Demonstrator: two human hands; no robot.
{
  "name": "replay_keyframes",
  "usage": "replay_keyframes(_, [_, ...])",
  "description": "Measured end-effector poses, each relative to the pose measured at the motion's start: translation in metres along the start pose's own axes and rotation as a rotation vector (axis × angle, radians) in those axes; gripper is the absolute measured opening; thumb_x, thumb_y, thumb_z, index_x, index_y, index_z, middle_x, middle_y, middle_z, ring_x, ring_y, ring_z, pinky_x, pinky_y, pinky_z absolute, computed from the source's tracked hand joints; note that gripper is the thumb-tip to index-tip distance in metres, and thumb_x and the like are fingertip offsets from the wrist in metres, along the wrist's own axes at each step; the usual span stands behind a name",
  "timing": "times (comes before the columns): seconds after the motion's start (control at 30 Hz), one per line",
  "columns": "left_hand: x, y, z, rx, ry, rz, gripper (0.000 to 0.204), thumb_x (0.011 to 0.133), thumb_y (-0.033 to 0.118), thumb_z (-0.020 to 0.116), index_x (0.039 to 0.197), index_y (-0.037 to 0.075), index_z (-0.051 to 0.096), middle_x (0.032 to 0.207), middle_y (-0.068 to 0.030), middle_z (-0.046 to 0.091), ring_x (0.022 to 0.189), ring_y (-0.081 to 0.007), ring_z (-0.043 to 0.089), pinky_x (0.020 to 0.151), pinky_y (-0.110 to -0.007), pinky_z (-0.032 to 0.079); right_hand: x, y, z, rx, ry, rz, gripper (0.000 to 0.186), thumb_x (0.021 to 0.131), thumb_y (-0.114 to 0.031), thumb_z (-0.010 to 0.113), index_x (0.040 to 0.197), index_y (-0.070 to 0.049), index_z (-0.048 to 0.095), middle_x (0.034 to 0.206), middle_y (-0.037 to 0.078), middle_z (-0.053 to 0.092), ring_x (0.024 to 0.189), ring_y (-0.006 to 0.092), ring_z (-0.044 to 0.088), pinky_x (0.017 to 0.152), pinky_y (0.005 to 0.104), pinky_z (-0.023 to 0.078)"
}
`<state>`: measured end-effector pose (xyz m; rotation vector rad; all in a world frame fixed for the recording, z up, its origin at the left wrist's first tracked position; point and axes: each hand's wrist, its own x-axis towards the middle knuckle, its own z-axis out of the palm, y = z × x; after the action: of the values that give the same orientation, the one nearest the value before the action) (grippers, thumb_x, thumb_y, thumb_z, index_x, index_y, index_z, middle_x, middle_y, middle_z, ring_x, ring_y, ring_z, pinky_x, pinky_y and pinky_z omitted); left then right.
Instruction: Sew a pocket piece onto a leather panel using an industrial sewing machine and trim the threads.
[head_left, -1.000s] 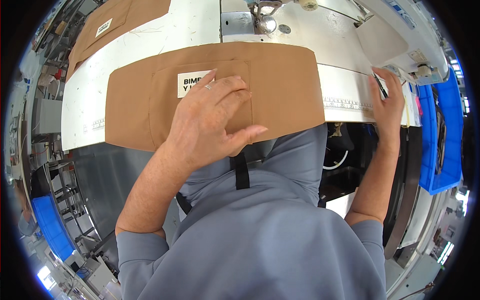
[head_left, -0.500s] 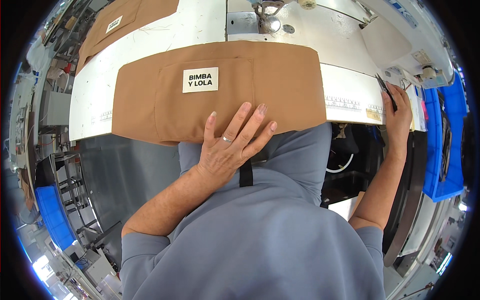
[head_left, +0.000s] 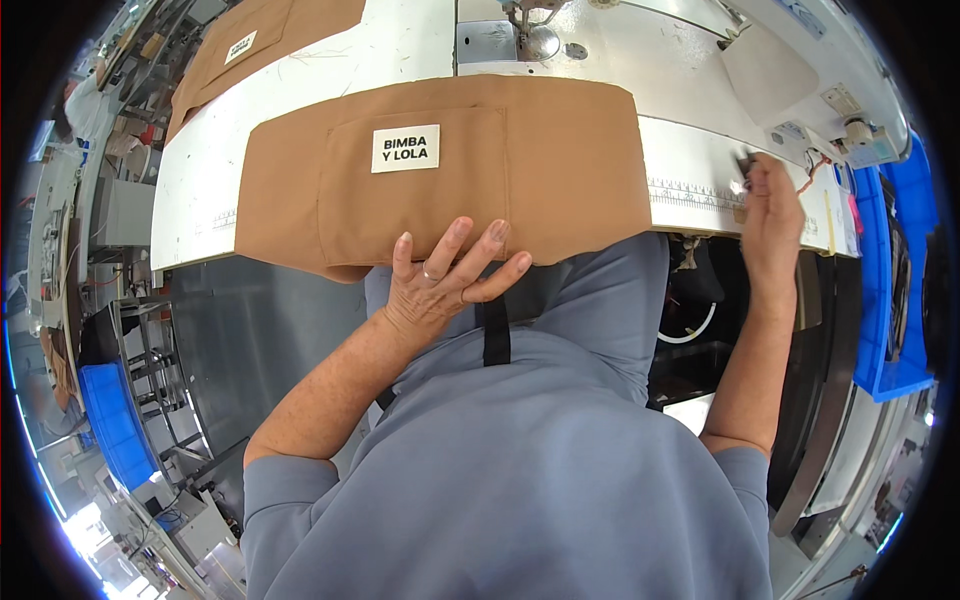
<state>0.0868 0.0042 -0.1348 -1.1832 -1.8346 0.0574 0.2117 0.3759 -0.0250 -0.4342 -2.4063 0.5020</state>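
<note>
A brown fabric panel (head_left: 575, 170) with a stitched pocket and a cream label (head_left: 406, 150) lies across the front of the white table. My left hand (head_left: 435, 280) rests on the panel's near edge with its fingers spread, a ring on one of them. To the right of the panel, my right hand (head_left: 772, 210) is raised over the printed ruler strip. Its fingers are closed on dark thread snips (head_left: 744, 164), whose tips are blurred and point away to the left. The part of the snips inside the hand is hidden.
A sewing machine's presser foot and needle plate (head_left: 540, 44) lie just beyond the panel, with the machine body (head_left: 790, 70) at the far right. Another brown piece (head_left: 270, 40) lies at the far left. A blue bin (head_left: 895, 350) stands at the right.
My right hand has lifted the snips off the table's right side and moved left with them. The left hand stays on the panel's near edge.
</note>
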Motion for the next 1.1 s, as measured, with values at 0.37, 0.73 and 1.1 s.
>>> replay_keyframes(0.37, [0.002, 0.022, -0.011, -0.160, 0.052, 0.022, 0.073, 0.096, 0.039, 0.070, 0.157, 0.041, 0.030, 0.158, 0.0080, 0.041, 0.151, -0.0211, 0.039, 0.128, -0.064, 0.003, -0.076, -0.074, 0.020, 0.004, -0.286, -0.095, 0.045, 0.082, -0.037, 0.090, 0.105, 0.000, 0.076, 0.077, 0.011, 0.070, 0.060, 0.0188, 0.064, 0.055, 0.0333, 0.050])
replay_keyframes(0.73, [0.057, 0.022, -0.025, -0.256, 0.002, -0.227, 0.081, 0.095, 0.031, 0.067, 0.163, 0.037, 0.023, 0.162, -0.0052, 0.041, 0.147, -0.0271, 0.047, 0.125, -0.064, 0.011, -0.048, -0.119, 0.014, 1.257, -0.607, 0.618, 0.031, 0.101, -0.018, 0.072, 0.122, 0.004, 0.070, 0.104, 0.005, 0.075, 0.097, 0.0096, 0.067, 0.089, 0.0275, 0.054])
replay_keyframes(1.1, [0.134, -0.066, -0.047, -1.267, -0.433, -1.055, 0.033, 0.090, -0.011, 0.053, 0.119, 0.001, 0.063, 0.115, -0.0162, 0.073, 0.099, -0.0294, 0.073, 0.085, -0.040, 0.059, 0.032, -0.155, 0.029, 1.068, -0.589, 0.297, 0.030, 0.100, -0.026, 0.072, 0.119, -0.002, 0.073, 0.097, 0.002, 0.076, 0.090, 0.0095, 0.068, 0.078, 0.0258, 0.053])
